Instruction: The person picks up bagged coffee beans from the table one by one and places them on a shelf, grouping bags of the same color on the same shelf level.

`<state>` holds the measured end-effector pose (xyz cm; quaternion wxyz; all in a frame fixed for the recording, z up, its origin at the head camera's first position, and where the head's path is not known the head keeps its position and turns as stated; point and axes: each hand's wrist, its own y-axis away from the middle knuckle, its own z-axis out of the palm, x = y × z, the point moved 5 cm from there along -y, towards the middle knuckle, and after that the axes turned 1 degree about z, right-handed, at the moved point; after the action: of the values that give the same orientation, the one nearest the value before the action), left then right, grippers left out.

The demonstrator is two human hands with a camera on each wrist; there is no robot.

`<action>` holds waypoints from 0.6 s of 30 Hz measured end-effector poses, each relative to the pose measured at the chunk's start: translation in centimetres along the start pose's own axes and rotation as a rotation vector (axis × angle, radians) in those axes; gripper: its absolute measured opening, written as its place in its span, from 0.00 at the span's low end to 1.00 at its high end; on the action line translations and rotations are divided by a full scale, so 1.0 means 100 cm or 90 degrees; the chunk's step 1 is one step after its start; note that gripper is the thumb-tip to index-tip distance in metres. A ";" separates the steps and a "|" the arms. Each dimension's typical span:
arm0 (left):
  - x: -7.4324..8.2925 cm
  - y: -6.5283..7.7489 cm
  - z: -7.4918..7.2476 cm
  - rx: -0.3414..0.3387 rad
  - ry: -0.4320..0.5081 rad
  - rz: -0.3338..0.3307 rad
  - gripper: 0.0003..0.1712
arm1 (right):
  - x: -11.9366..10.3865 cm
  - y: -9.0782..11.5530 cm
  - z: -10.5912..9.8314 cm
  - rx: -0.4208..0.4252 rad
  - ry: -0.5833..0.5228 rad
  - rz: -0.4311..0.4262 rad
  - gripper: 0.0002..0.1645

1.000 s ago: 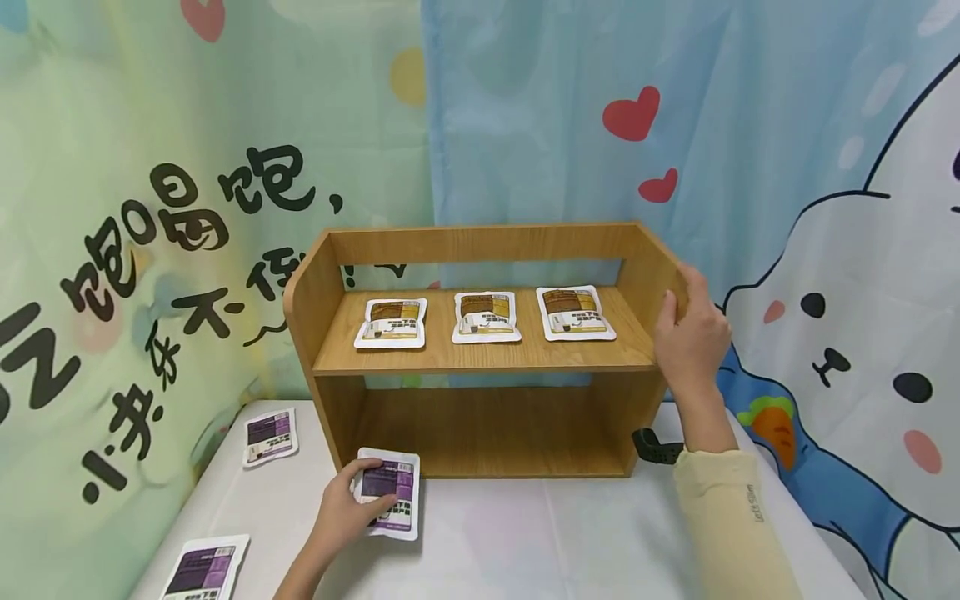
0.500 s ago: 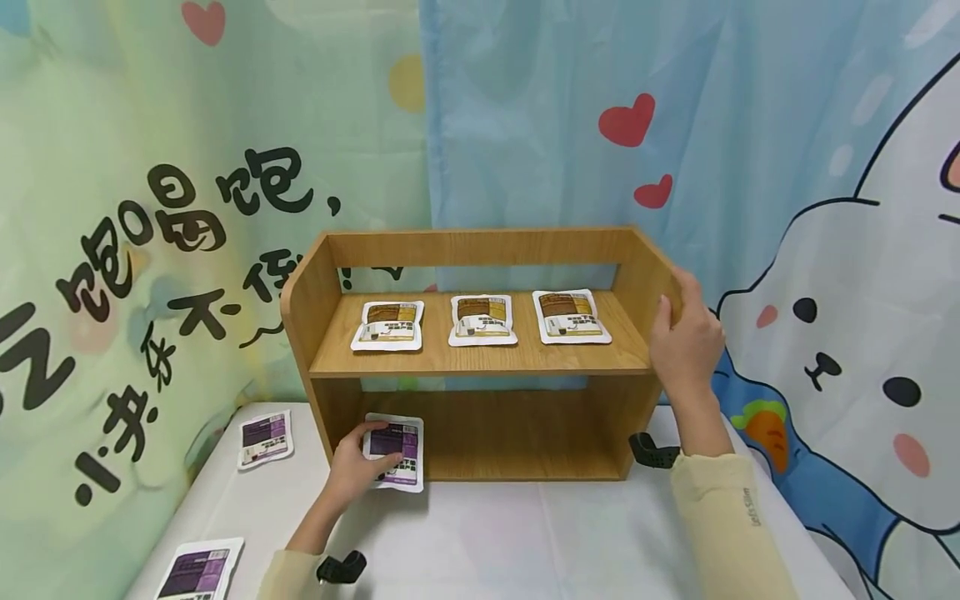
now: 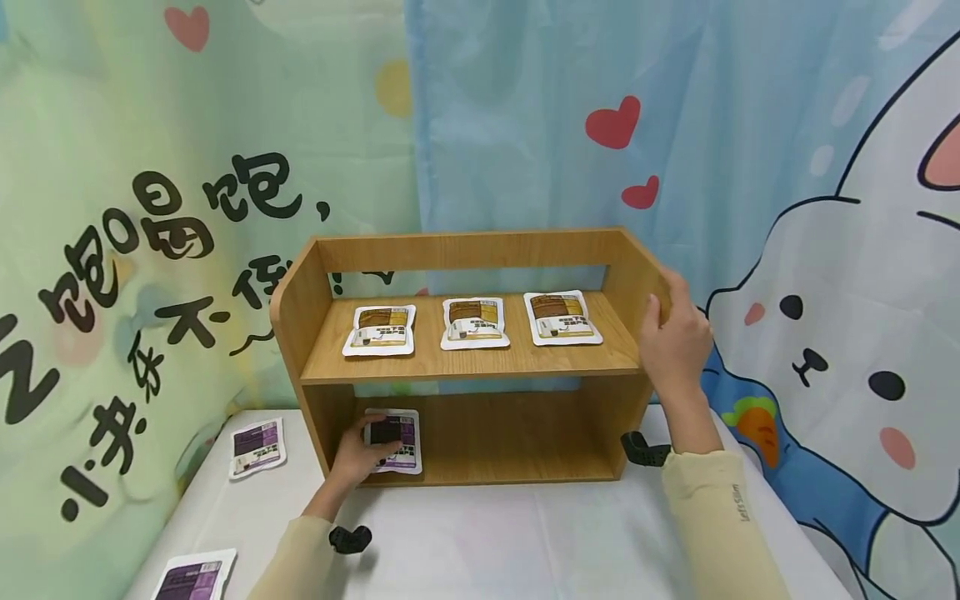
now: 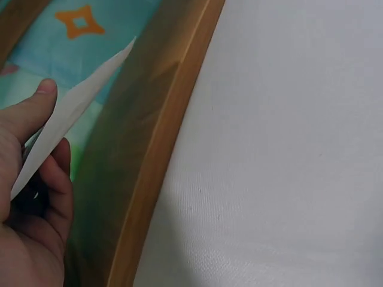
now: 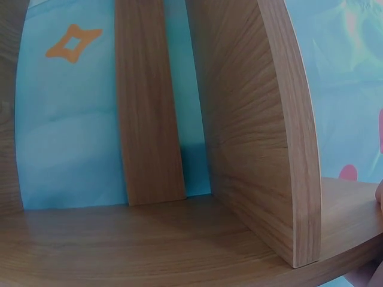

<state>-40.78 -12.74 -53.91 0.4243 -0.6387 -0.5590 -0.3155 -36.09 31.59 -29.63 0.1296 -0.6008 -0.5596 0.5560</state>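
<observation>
A flat purple-and-white pouch (image 3: 408, 440) is at the left end of the lower level of a two-level wooden shelf (image 3: 517, 429). My left hand (image 3: 357, 457) pinches it by its left side. In the left wrist view the pouch (image 4: 78, 104) appears edge-on between thumb and fingers, tilted above the shelf's wooden front edge (image 4: 161, 149). Whether its bottom touches the board cannot be told. My right hand (image 3: 675, 337) grips the shelf's right side panel; the right wrist view catches only a bit of its fingers at the right border.
Three brown-and-white pouches (image 3: 475, 323) lie in a row on the upper level. Two more purple pouches lie on the white table, one (image 3: 257, 448) left of the shelf and one (image 3: 197, 577) nearer the front. A printed curtain (image 3: 495, 125) hangs close behind.
My left hand has carried the purple pouch from in front of the shelf forward into the lower level's left end. The right hand keeps its grip on the side panel. The head view shifts slightly.
</observation>
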 end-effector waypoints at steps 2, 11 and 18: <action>-0.004 -0.004 -0.001 0.001 -0.007 0.000 0.34 | 0.000 0.001 0.000 0.001 -0.001 0.003 0.23; -0.010 -0.007 0.002 -0.016 -0.003 0.012 0.32 | 0.003 0.004 0.001 0.002 0.005 -0.002 0.23; -0.009 -0.008 0.007 -0.011 -0.033 0.033 0.31 | 0.002 0.000 -0.001 0.008 0.000 -0.012 0.23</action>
<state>-41.75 -12.56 -54.88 0.4118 -0.6645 -0.5506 -0.2926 -36.06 31.76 -29.68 0.1385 -0.5945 -0.5618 0.5583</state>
